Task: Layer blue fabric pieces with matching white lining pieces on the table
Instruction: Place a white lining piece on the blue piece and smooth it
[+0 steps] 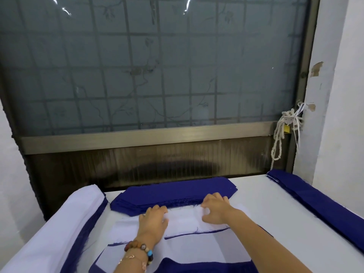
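Fingers [157, 210] of the left hand [152, 221] lie nearly straight and close together, pressed palm-down on a white lining piece [185, 219] near the middle of the tabletop [266, 205]. The right hand [215, 208] sits just beside it, its fingers [209, 202] curled and bunched toward the thumb at the far edge of the same white lining piece, pinching the cloth there. The piece lies spread wide and flat, and a thin strip of a blue fabric piece [187, 234] shows along its near edge, underneath it. Touching its far edge is a stack of blue fabric pieces [173, 192], long with slanted ends, set toward the back of the tabletop. Nearer the person, more white and blue cloth [197, 266] overlaps at the bottom of the view. On the left a thick pile of white cloth [59, 223] slopes away, with a frayed blue layer [84, 229] along its inner side. On the right a long blue pile [315, 200] runs along the tabletop edge, well apart from both hands. A bead bracelet [141, 248] circles the left wrist. Behind the tabletop stands a frosted window [157, 66] with a grid showing through the glass, and at its right frame hangs a knotted white rope [279, 138] beside a brass padlock [287, 129].
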The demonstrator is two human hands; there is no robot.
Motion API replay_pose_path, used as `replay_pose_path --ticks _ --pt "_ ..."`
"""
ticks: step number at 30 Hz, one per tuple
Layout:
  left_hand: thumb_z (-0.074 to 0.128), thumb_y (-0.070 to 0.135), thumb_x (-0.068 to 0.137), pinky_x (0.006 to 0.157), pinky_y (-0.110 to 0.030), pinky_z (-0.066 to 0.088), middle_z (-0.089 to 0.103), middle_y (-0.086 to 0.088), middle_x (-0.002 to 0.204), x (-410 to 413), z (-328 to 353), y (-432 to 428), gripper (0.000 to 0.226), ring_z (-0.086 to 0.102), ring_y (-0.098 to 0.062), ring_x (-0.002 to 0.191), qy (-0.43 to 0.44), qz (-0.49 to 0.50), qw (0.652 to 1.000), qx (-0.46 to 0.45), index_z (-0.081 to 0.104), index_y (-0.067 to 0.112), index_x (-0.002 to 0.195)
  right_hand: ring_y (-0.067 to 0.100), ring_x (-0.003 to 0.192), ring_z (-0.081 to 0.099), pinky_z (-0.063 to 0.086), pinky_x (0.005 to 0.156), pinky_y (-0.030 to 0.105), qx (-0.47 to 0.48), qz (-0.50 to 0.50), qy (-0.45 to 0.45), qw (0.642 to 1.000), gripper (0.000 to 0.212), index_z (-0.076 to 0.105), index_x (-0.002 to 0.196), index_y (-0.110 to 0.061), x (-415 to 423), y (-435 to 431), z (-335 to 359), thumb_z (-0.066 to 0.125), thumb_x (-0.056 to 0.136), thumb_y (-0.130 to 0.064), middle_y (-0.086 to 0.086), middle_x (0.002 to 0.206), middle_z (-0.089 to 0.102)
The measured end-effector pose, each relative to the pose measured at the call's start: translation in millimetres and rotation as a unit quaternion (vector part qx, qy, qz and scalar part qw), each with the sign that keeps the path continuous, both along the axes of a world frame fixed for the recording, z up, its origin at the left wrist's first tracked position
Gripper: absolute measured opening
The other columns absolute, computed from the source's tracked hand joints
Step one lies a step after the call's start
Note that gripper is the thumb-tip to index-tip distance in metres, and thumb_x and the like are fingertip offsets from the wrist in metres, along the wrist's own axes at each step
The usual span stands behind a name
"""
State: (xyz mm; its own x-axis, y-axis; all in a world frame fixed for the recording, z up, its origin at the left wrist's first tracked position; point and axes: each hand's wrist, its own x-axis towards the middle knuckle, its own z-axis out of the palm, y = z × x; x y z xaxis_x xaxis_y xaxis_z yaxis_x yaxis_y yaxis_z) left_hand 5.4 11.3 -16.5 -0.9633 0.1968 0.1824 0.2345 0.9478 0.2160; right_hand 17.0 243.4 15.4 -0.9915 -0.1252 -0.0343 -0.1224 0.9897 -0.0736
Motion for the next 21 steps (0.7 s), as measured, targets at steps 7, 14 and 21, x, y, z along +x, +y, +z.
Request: replay_pose_path --ticks 7,14,21 --pt "0.037 0.032 0.101 0.095 -0.029 0.036 0.049 0.007 0.122 7.5 -13.4 1.5 0.029 0.044 -0.014 0.113 0.057 0.006 0.998 0.025 0.046 0.029 0.128 0.021 0.127 0.035 0.029 0.105 0.034 -0.023 -0.108 0.085 0.990 0.033 0.049 0.124 -0.029 12.9 34.8 -9.4 0.054 0.092 -0.034 -0.001 0.135 0.042" --pt "0.036 0.026 0.101 0.092 -0.032 0.033 0.052 0.006 0.122 11.1 -2.8 12.2 0.027 0.047 -0.016 0.113 0.074 0.013 0.994 -0.082 0.048 0.026 0.125 0.013 0.118 0.040 0.031 0.100 0.027 -0.071 -0.108 0.105 0.986 0.025 0.050 0.122 -0.036 42.8 56.2 -22.9 0.047 0.097 -0.039 -0.008 0.130 0.048" --pt "0.038 0.036 0.100 0.100 -0.038 0.035 0.052 0.005 0.122 9.0 10.1 -15.9 0.027 0.048 -0.017 0.116 -0.018 0.033 0.999 -0.020 0.051 0.028 0.122 0.010 0.090 0.053 0.045 0.082 0.019 -0.189 -0.060 0.052 0.979 0.017 0.060 0.097 -0.025 56.1 48.7 -0.3 0.060 0.091 -0.041 -0.004 0.104 0.060"
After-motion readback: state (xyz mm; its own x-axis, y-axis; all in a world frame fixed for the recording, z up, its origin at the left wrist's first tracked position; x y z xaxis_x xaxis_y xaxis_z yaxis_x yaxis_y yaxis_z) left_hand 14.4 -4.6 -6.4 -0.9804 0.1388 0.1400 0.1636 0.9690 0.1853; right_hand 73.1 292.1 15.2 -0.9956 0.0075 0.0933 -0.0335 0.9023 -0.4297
